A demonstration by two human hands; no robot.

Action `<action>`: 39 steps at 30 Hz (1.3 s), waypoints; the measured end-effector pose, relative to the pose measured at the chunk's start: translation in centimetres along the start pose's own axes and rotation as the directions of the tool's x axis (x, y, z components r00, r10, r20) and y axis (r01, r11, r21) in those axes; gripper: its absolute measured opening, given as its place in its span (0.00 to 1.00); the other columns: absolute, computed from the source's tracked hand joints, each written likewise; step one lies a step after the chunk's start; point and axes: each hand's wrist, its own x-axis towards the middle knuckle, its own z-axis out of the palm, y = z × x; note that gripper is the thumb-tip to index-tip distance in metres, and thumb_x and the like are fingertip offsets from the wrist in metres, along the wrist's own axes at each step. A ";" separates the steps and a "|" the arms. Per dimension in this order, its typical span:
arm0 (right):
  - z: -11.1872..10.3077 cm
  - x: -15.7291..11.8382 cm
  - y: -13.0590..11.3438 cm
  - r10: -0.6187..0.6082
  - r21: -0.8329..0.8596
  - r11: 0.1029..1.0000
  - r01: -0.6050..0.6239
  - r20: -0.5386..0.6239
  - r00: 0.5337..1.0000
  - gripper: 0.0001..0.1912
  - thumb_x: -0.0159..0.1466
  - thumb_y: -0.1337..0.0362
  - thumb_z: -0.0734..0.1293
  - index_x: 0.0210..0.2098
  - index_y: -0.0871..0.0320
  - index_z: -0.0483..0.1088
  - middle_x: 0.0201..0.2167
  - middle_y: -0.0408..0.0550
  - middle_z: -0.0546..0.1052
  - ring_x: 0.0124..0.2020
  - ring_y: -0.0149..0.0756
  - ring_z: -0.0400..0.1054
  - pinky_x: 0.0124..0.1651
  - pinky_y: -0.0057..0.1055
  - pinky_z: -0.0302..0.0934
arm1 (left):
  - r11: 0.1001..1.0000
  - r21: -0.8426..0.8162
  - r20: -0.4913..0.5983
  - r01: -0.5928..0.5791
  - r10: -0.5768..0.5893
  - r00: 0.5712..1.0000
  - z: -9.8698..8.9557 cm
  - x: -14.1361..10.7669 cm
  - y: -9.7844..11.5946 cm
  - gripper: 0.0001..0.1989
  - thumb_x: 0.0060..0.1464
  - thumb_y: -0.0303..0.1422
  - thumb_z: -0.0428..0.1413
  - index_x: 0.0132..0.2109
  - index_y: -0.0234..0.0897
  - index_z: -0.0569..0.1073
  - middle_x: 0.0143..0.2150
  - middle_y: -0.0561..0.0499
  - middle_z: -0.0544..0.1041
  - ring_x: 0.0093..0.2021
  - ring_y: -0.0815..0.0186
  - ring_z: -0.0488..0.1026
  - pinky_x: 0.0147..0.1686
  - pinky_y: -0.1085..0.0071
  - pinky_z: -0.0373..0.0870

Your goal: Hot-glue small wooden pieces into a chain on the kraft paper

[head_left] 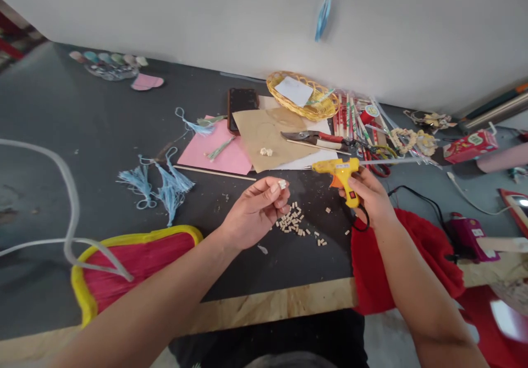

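Between the thumb and fingers of my left hand is a small cluster of pale wooden pieces. My right hand is wrapped round the handle of a yellow hot glue gun, its nozzle pointing left toward the cluster but apart from it. A clear glue stick juts from the gun's back. Below and between my hands lies a loose pile of small pale wooden pieces. Another small cluster rests on the brown paper behind my left hand.
Blue tassels and pink paper lie to the left. Behind are a phone, a wicker basket and red-handled pruning shears. A red cloth hangs over the front edge under my right arm. A purple device stands right.
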 end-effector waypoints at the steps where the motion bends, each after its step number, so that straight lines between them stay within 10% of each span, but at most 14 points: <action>1: -0.1 0.2 0.0 -0.018 0.005 1.000 0.018 -0.020 1.000 0.22 0.54 0.57 0.73 0.47 0.52 0.68 0.42 0.44 0.75 0.27 0.27 0.70 0.29 0.25 0.67 | 1.000 0.002 0.004 -0.002 0.002 1.000 0.0 0.0 0.0 0.08 0.46 0.31 0.67 0.32 0.34 0.76 0.28 0.53 0.70 0.26 0.74 0.62 0.29 0.76 0.64; 12: -2.2 1.6 0.0 -0.184 -0.267 0.954 0.134 -0.172 0.968 0.23 0.57 0.50 0.68 0.47 0.57 0.68 0.43 0.50 0.79 0.42 0.39 0.75 0.43 0.36 0.70 | 1.000 0.019 0.004 -0.013 0.013 1.000 -0.1 0.1 0.1 0.07 0.47 0.30 0.66 0.32 0.34 0.75 0.28 0.52 0.69 0.27 0.74 0.61 0.30 0.76 0.65; 18: -2.7 0.6 -1.3 -0.573 -0.812 0.547 0.202 -0.188 0.798 0.16 0.61 0.52 0.65 0.39 0.59 0.72 0.34 0.51 0.78 0.34 0.38 0.73 0.40 0.36 0.69 | 1.000 0.024 -0.001 -0.004 0.004 1.000 -0.1 0.2 0.1 0.07 0.47 0.30 0.65 0.32 0.34 0.75 0.28 0.52 0.69 0.26 0.74 0.61 0.29 0.76 0.65; 22: 0.3 -1.4 -0.7 -0.600 -0.773 0.382 0.507 0.209 0.772 0.06 0.65 0.60 0.65 0.36 0.56 0.71 0.34 0.47 0.77 0.34 0.34 0.72 0.39 0.30 0.68 | 0.999 0.049 -0.003 0.015 -0.015 1.000 -0.1 0.2 0.0 0.08 0.47 0.32 0.66 0.32 0.34 0.75 0.27 0.52 0.69 0.26 0.74 0.61 0.28 0.76 0.64; 24: 2.0 -2.3 0.2 -0.460 -0.621 0.290 0.728 0.576 0.675 0.05 0.66 0.64 0.64 0.36 0.55 0.72 0.35 0.48 0.78 0.37 0.34 0.73 0.41 0.29 0.68 | 0.998 0.059 0.004 0.015 -0.016 1.000 -0.1 0.2 -0.1 0.08 0.46 0.32 0.66 0.32 0.33 0.75 0.26 0.52 0.69 0.26 0.74 0.61 0.28 0.76 0.64; 26: 3.2 -2.7 1.2 -0.379 -0.552 0.251 0.795 0.700 0.605 0.06 0.67 0.65 0.63 0.36 0.56 0.73 0.35 0.48 0.78 0.38 0.34 0.73 0.43 0.28 0.68 | 0.998 0.065 0.015 0.012 -0.013 1.000 -0.1 0.2 -0.1 0.08 0.46 0.32 0.67 0.31 0.33 0.76 0.26 0.53 0.68 0.26 0.74 0.61 0.28 0.77 0.64; 36: 4.4 -2.4 2.6 -0.217 -0.625 0.019 0.780 0.759 0.614 0.08 0.67 0.67 0.62 0.33 0.59 0.71 0.32 0.49 0.75 0.34 0.35 0.71 0.38 0.29 0.65 | 0.993 0.102 0.041 0.060 -0.064 0.997 -0.2 0.0 -0.4 0.08 0.47 0.32 0.66 0.31 0.33 0.76 0.25 0.53 0.69 0.26 0.74 0.64 0.29 0.76 0.64; 39: 4.7 -2.7 2.5 -0.309 -0.618 0.156 0.771 0.711 0.632 0.09 0.67 0.68 0.61 0.31 0.59 0.69 0.31 0.50 0.74 0.34 0.35 0.70 0.38 0.29 0.65 | 0.987 0.141 0.035 0.076 -0.081 0.996 0.1 -0.1 -0.5 0.09 0.46 0.33 0.67 0.30 0.32 0.76 0.25 0.53 0.70 0.26 0.73 0.65 0.28 0.76 0.64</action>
